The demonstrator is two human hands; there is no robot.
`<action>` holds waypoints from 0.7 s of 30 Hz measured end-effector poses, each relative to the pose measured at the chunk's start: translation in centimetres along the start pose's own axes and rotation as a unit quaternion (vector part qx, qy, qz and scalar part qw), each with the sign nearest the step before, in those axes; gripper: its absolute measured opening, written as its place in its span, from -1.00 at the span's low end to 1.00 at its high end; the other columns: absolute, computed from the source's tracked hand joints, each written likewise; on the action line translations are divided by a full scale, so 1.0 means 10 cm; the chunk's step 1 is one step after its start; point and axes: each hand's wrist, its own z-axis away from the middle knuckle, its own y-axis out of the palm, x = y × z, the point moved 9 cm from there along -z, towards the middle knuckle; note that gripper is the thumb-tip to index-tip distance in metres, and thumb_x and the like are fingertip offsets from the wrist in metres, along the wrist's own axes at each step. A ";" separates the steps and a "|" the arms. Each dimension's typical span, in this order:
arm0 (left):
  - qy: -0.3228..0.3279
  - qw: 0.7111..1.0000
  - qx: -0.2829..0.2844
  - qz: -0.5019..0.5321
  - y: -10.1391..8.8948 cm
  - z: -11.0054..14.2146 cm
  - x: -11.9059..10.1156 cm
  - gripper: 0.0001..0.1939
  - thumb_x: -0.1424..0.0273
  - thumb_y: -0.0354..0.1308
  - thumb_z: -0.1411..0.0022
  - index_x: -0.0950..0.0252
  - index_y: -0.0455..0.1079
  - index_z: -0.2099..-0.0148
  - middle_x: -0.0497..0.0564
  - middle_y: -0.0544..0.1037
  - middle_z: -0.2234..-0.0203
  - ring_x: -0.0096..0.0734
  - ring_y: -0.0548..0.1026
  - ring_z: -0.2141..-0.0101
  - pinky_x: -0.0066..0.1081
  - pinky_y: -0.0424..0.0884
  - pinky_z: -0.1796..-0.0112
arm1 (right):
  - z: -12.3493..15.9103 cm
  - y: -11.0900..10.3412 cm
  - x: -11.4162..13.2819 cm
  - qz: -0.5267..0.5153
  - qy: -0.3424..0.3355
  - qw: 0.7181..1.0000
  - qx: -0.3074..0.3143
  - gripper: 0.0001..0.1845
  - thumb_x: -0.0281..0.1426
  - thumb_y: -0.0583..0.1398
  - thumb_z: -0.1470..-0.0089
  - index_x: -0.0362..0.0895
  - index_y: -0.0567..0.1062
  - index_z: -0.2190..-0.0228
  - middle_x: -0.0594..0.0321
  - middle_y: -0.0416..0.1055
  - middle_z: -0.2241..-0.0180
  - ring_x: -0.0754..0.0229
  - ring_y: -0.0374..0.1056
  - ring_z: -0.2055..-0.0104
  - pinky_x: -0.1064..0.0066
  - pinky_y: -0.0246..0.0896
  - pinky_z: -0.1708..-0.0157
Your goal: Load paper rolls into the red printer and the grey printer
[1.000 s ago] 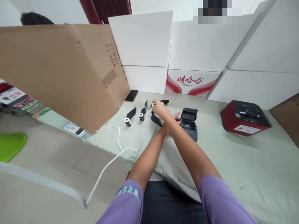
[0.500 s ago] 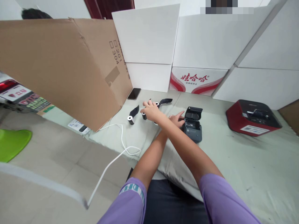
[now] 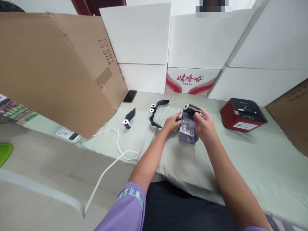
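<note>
My right hand (image 3: pixel 204 124) is closed on a small paper roll (image 3: pixel 192 109) with a white end and a dark outer side. The roll is raised above the compact dark label printer (image 3: pixel 184 138), and a loose dark, shiny strip (image 3: pixel 187 125) hangs from it, covering much of the printer. My left hand (image 3: pixel 172 124) lies at the printer's left side, index finger stretched out and the other fingers partly curled; whether it touches the printer is unclear. To the left, two rolls (image 3: pixel 152 111) with dark tails stand close together, and another roll (image 3: pixel 126 123) stands farther left.
A red and black device (image 3: pixel 243 117) sits at the right. A phone (image 3: pixel 130 96) lies by the big cardboard box (image 3: pixel 72 64). White boxes (image 3: pixel 141 35) line the back. A white cable (image 3: pixel 118 141) loops over the front edge of the table.
My right hand has moved from the rolls on the left to above the printer, bringing a roll with its dark strip. My arms are no longer crossed. The view has shifted slightly right.
</note>
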 end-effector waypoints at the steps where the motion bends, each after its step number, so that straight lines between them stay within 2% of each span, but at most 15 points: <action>1: 0.009 1.000 -0.001 -0.005 0.00 -0.01 -0.01 -0.35 0.42 0.14 -0.22 0.21 0.24 -0.36 0.03 0.64 0.05 -0.15 0.52 -0.07 -0.18 0.26 -0.22 | 0.02 -0.22 -0.07 0.016 -0.001 1.000 -0.020 -0.54 -0.01 0.32 0.02 -0.01 0.45 0.16 0.28 0.47 0.44 0.08 0.46 0.35 0.18 0.42 0.28; 3: 0.026 1.000 -0.005 -0.009 0.00 -0.02 -0.02 -0.33 0.42 0.12 -0.22 0.21 0.22 -0.38 0.00 0.64 0.04 -0.21 0.53 -0.07 -0.22 0.26 -0.22 | 0.05 -0.52 -0.21 0.061 -0.014 0.997 -0.052 -0.56 -0.06 0.33 0.04 -0.02 0.45 0.19 0.25 0.51 0.41 0.07 0.47 0.31 0.16 0.39 0.22; 5: 0.034 0.999 -0.007 -0.004 0.01 -0.02 -0.01 -0.32 0.43 0.11 -0.22 0.20 0.21 -0.39 -0.01 0.64 0.03 -0.25 0.53 -0.06 -0.26 0.28 -0.20 | 0.05 -0.64 -0.30 0.127 -0.031 0.989 -0.063 -0.58 -0.10 0.32 0.04 -0.04 0.45 0.18 0.20 0.55 0.33 0.05 0.47 0.25 0.15 0.36 0.16; 11: 0.030 0.999 -0.008 0.006 0.03 -0.01 0.02 -0.29 0.46 0.12 -0.19 0.14 0.19 -0.39 -0.02 0.64 0.04 -0.24 0.53 -0.06 -0.24 0.28 -0.20 | 0.02 -0.51 -0.43 0.254 -0.017 0.967 -0.021 -0.62 -0.21 0.22 0.01 -0.08 0.47 0.13 0.12 0.51 0.16 0.03 0.41 0.10 0.12 0.29 0.02; 15: 0.039 0.999 -0.004 0.018 0.03 -0.01 0.02 -0.29 0.47 0.11 -0.19 0.16 0.20 -0.39 0.00 0.64 0.02 -0.23 0.53 -0.06 -0.24 0.29 -0.20 | 0.03 -0.45 -0.43 0.392 -0.037 0.919 -0.007 -0.70 -0.29 0.16 0.00 -0.08 0.53 0.20 0.10 0.44 0.13 -0.04 0.23 -0.04 0.07 0.14 -0.13; 18: 0.040 0.999 -0.003 0.021 0.04 -0.02 0.04 -0.29 0.48 0.12 -0.18 0.17 0.20 -0.39 0.01 0.64 0.02 -0.24 0.53 -0.05 -0.23 0.29 -0.20 | 0.05 -0.46 -0.45 0.475 -0.035 0.879 -0.021 -0.69 -0.29 0.17 0.01 -0.10 0.56 0.22 0.05 0.32 0.10 -0.10 0.15 -0.07 0.04 0.07 -0.18; 21: 0.043 0.999 -0.003 0.021 0.05 -0.03 0.04 -0.29 0.47 0.12 -0.18 0.16 0.21 -0.38 0.01 0.64 0.03 -0.24 0.53 -0.05 -0.23 0.29 -0.20 | 0.05 -0.49 -0.45 0.505 -0.028 0.862 -0.034 -0.64 -0.25 0.20 0.03 -0.10 0.56 0.18 0.02 0.23 0.05 -0.13 0.11 -0.11 0.04 0.08 -0.18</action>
